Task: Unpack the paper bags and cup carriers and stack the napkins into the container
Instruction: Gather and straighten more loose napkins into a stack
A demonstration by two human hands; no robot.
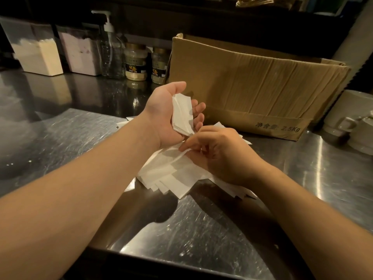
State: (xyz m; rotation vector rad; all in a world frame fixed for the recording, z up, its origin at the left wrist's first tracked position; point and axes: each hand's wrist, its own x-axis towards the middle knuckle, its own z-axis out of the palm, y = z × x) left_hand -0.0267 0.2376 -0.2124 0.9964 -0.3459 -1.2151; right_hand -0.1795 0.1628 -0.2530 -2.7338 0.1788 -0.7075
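Note:
A loose pile of white napkins (173, 176) lies on the steel counter in the middle of the head view. My left hand (161, 116) is palm up above the pile, fingers curled round a small stack of folded napkins (181, 114). My right hand (218, 152) is just to the right and lower, over the pile, pinching one napkin (177, 158) between thumb and fingers. That hand hides part of the pile.
A brown cardboard box (252, 87) stands behind the hands, open at the top. At the back left are powder containers (38, 55), a pump bottle (111, 49) and two jars (135, 63). White ceramic cups (351, 118) sit at the right edge. The counter's front edge (181, 257) is near me.

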